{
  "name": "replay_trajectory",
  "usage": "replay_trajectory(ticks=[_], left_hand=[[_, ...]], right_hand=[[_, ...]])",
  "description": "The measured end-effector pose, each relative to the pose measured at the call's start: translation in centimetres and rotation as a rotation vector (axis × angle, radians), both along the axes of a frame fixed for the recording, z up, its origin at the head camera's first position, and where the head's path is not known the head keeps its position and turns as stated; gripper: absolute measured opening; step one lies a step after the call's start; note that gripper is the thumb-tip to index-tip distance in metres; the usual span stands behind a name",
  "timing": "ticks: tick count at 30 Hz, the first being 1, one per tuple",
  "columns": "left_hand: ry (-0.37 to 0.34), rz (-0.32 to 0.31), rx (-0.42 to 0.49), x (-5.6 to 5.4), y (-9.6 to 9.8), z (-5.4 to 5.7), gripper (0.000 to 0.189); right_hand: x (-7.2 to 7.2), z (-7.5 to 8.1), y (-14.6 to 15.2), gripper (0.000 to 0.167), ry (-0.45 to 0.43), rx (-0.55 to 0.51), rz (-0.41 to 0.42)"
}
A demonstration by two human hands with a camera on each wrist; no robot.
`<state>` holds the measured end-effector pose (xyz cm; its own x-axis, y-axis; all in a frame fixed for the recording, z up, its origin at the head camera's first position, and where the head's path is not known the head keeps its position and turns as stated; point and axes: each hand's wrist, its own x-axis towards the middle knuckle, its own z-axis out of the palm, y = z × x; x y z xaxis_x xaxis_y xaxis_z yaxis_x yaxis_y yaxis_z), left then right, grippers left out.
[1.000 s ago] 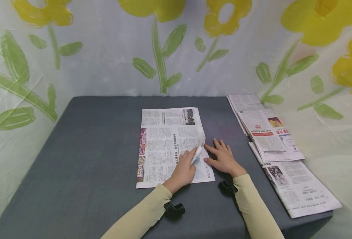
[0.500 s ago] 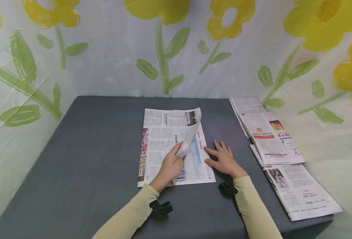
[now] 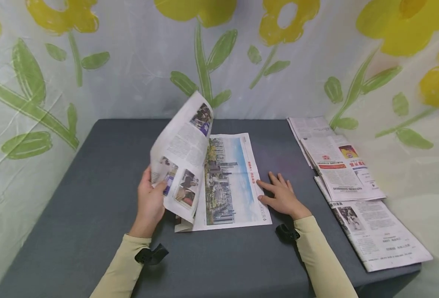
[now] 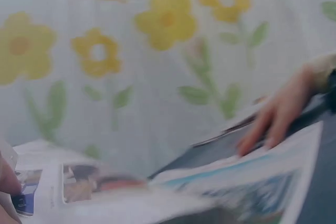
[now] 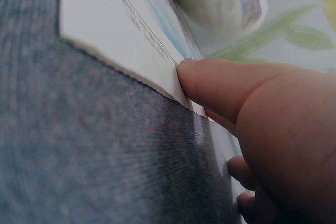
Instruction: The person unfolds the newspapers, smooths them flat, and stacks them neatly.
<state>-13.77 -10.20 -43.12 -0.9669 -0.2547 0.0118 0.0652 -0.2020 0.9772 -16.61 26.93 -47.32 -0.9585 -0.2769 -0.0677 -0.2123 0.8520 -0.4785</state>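
A newspaper [image 3: 238, 182] lies on the dark grey tabletop, with a large city skyline picture on its right-hand page. My left hand [image 3: 150, 203] pinches the edge of a raised newspaper page [image 3: 185, 145], thumb on its photo side and fingers behind, mostly hidden. This page stands up and curves leftward, its top above the table's far edge in the head view. My right hand [image 3: 280, 194] rests with spread fingers at the right margin of the flat page. In the right wrist view, the thumb [image 5: 210, 82] presses on the paper's edge near the printed page number.
Several folded newspapers [image 3: 379, 236] lie overlapping along the right side of the dark grey table [image 3: 74, 215]. A white curtain [image 3: 137, 74] with yellow flowers and green leaves hangs behind and at both sides.
My left hand has moved left, lifting the newspaper page from its right edge and turning it over leftward, uncovering the skyline picture. The right hand has stayed at the right margin.
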Motion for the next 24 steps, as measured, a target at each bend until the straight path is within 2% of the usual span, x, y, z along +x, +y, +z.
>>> replay_trajectory(ticks=[3,6,10,13,16,20,22,24], left_hand=[[-0.023,0.107,0.023,0.2,-3.3,-0.1,0.07],[-0.072,0.204,-0.01,0.6,-6.4,-0.7,0.073],[-0.152,0.296,-0.163,1.6,-9.8,-2.1,0.08],[-0.198,0.339,-0.36,2.6,-11.8,-3.3,0.088],[-0.227,0.343,-0.587,3.5,-13.2,-4.3,0.098],[-0.195,0.293,-0.845,4.0,-14.0,-4.9,0.104],[-0.161,0.27,-0.918,4.1,-14.1,-5.0,0.103],[-0.158,0.257,-0.973,4.2,-14.1,-5.0,0.099]], right_hand=[[0.0,0.0,0.0,0.06,-0.003,-0.006,0.002],[-0.1,0.1,0.1,0.06,-0.005,-0.006,0.005],[-0.1,0.2,0.1,0.06,-0.004,0.001,0.003],[-0.1,0.3,0.1,0.06,0.002,-0.003,0.006],[-0.1,0.3,0.0,0.06,0.002,0.0,0.01],[0.0,0.2,0.1,0.06,-0.009,-0.001,0.005],[-0.1,0.2,0.2,0.06,-0.011,-0.006,0.005],[-0.1,0.1,0.2,0.06,-0.013,-0.003,0.007]])
